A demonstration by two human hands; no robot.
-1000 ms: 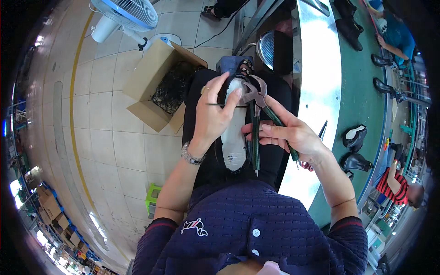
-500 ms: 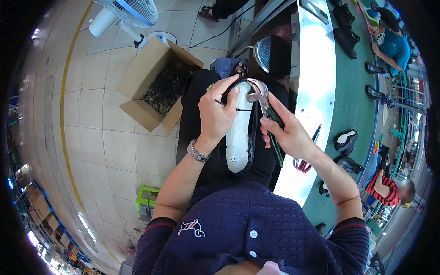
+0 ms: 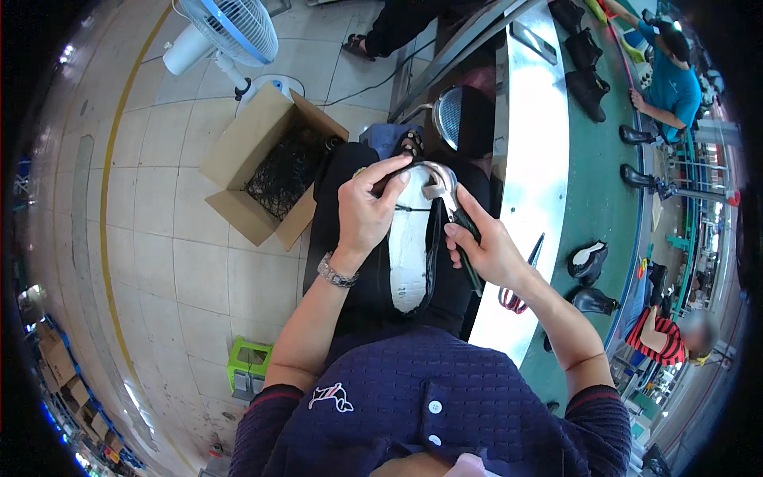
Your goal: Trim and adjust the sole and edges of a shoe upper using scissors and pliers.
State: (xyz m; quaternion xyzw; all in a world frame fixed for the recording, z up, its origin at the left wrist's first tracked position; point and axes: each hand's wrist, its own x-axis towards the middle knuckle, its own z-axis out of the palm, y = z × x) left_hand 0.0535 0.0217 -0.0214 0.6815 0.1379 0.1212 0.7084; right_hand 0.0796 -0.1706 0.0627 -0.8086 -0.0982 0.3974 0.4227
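Observation:
A black shoe [image 3: 411, 238] lies sole-up on my lap, its white insole board facing me. My left hand [image 3: 367, 208] grips the toe end of the shoe, fingers curled over the black upper. My right hand [image 3: 486, 248] holds metal lasting pliers [image 3: 442, 188] with dark handles; their curved jaws rest at the toe edge of the shoe, close to my left fingertips. A metal watch sits on my left wrist.
An open cardboard box [image 3: 274, 164] of dark material stands on the tiled floor to my left, a white fan [image 3: 224, 33] behind it. A steel bench edge [image 3: 528, 143] and green conveyor [image 3: 600, 191] with black shoes run on my right; red-handled scissors [image 3: 518, 288] lie there. Other people work beyond.
The shoe has been turned so its white insole board faces up more fully. The pliers have shifted from the shoe's side to the toe end.

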